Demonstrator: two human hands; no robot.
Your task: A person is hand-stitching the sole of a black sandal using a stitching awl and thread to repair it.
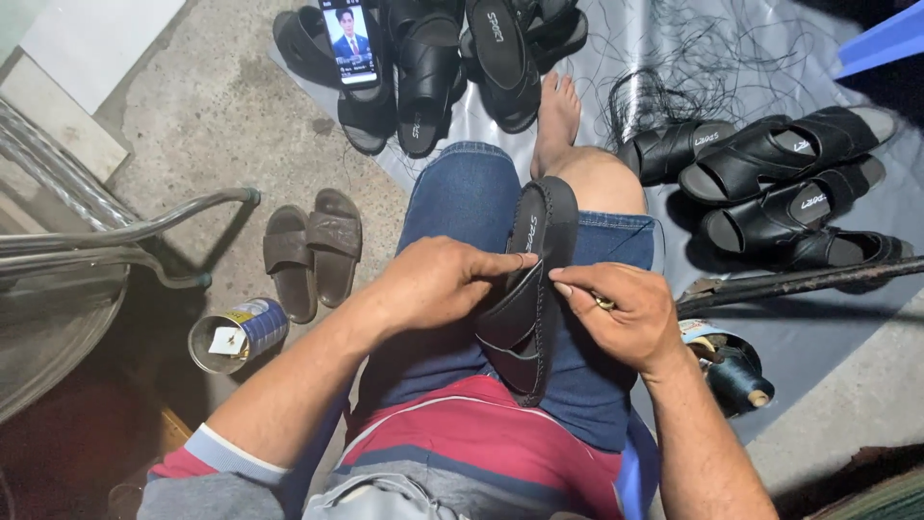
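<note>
A person sits over a concrete floor (221, 106) partly covered by a grey plastic sheet (828, 327), seen from above their lap. Black sandals lie on the sheet in two heaps, one pile (452, 58) ahead near the bare foot (556, 111) and another pile (784, 188) to the right. A curved metal chair frame (115, 241) stands at the left. A pair of brown slippers (313, 246) rests on the bare concrete beside it.

A black sandal (531, 289) lies lengthwise on the person's lap, across the blue denim shorts. The left hand (433, 284) is curled over its strap, forefinger stretched along the sole edge. The right hand (621, 313) is closed at the sandal's right edge, pinching something small that I cannot make out. A spool of dark thread (736, 376) sits just right of that wrist. An open tin can (236, 335) lies by the left forearm. A phone (348, 40) with a lit screen leans on the far sandals.
</note>
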